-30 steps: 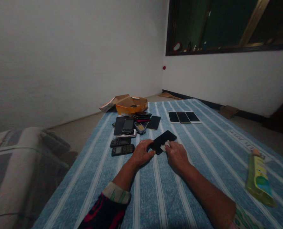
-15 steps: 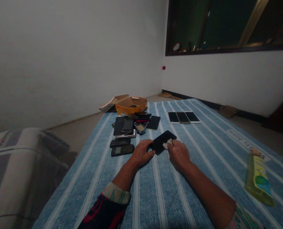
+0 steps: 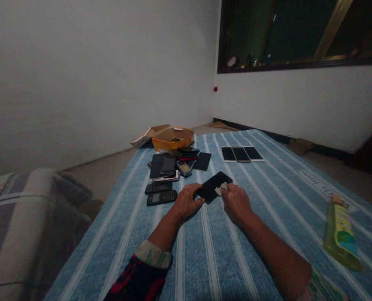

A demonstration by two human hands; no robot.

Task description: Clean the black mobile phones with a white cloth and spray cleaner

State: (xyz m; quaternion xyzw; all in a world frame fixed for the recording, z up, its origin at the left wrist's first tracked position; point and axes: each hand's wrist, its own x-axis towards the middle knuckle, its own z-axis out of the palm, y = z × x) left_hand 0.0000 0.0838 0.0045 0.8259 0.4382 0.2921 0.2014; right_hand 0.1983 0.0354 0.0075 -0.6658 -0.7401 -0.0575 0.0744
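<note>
A black smartphone (image 3: pixel 211 188) lies at a slant on the blue striped cloth (image 3: pixel 195 251). My left hand (image 3: pixel 187 200) grips its near left end between thumb and fingers. In my right hand (image 3: pixel 236 201), closed fingers pinch a crumpled white tissue (image 3: pixel 221 189) against the phone's dark face. Two black keypad phones (image 3: pixel 161 197) lie side by side to the left of my left hand. Behind them is a heap of mixed phones (image 3: pixel 168 165), partly stacked on one another.
Three phones (image 3: pixel 242 154) lie in a row at the back right. An orange open box (image 3: pixel 165 145) stands behind the heap. A bottle of yellow-green liquid (image 3: pixel 341 238) lies at the right. A covered bundle (image 3: pixel 23 230) is at the left, beyond the cloth's edge.
Hardly anything differs. My right hand and the tissue sit a few pixels further right, while my left hand keeps its grip on the phone's end.
</note>
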